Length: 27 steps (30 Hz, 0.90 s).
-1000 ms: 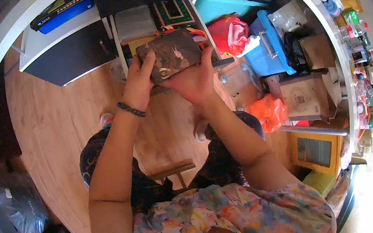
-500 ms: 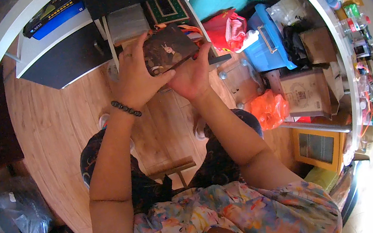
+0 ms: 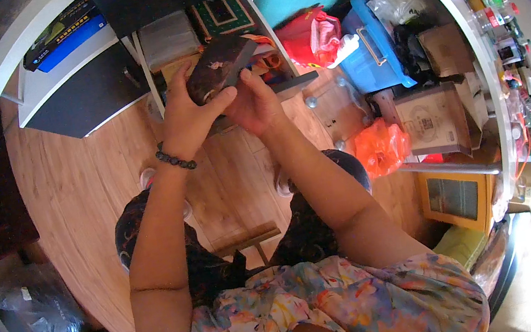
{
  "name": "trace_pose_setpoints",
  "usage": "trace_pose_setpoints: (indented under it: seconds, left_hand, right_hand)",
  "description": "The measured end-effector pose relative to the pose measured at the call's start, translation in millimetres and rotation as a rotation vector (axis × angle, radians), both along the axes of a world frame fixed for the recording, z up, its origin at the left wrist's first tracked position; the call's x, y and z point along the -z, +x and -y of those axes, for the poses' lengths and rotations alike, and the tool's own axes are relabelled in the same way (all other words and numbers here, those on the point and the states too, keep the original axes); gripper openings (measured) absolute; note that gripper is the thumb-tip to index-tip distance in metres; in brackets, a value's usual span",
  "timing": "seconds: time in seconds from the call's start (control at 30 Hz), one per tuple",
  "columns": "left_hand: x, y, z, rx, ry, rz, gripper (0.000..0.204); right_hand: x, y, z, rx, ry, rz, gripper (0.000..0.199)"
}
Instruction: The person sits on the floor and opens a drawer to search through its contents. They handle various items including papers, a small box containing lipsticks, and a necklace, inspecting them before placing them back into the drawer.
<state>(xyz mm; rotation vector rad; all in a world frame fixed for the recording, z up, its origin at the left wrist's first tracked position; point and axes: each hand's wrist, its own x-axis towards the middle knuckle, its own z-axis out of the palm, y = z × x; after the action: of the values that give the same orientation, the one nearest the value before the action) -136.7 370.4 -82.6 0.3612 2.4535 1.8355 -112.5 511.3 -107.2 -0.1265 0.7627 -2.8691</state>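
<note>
A dark box [image 3: 214, 66] with a printed picture on its top is held tilted in both hands over an open drawer [image 3: 298, 84]. My left hand [image 3: 189, 115] grips its left and near edges, thumb along the near side and fingers partly hidden behind it. On that wrist sits a dark bead bracelet [image 3: 175, 158]. My right hand [image 3: 254, 103] holds the box's right near corner, thumb up against its side. Behind the box the drawer holds a green patterned item [image 3: 222, 16], a clear plastic-wrapped stack [image 3: 168, 37] and something orange [image 3: 268, 62].
A black-fronted cabinet [image 3: 89, 95] stands left of the drawer, with a blue box [image 3: 68, 44] above it. To the right are a red bag [image 3: 310, 37], a blue plastic bin [image 3: 371, 49], an orange plastic bag [image 3: 382, 147] and a cardboard box [image 3: 432, 119]. Bottles [image 3: 499, 14] line the far right.
The box has been tipped so that more of its right side shows and its top is seen at a slant. Both hands shifted slightly with it; the whole view moved a little.
</note>
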Motion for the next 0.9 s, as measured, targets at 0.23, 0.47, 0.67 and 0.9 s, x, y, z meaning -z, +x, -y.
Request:
trace_pose_setpoints:
  seconds: [0.23, 0.47, 0.67, 0.9]
  left_hand:
    - [-6.4, 3.8, 1.3, -0.018, -0.134, -0.157, 0.087]
    - [-21.7, -10.9, 23.0, 0.239, -0.237, -0.45, 0.097]
    - [-22.2, -8.9, 31.9, 0.401, -0.289, -0.333, 0.103]
    - [5.3, -1.6, 12.0, 0.197, 0.084, 0.089, 0.099]
  right_hand:
    - [-5.6, -1.5, 0.5, 0.039, 0.114, -0.024, 0.061]
    - [-34.9, 5.4, -1.1, -0.208, -0.343, 0.062, 0.087]
    - [-19.4, 11.3, 1.2, -0.194, -0.23, 0.218, 0.087]
    - [-6.0, 8.5, 7.6, -0.038, 0.01, 0.172, 0.075]
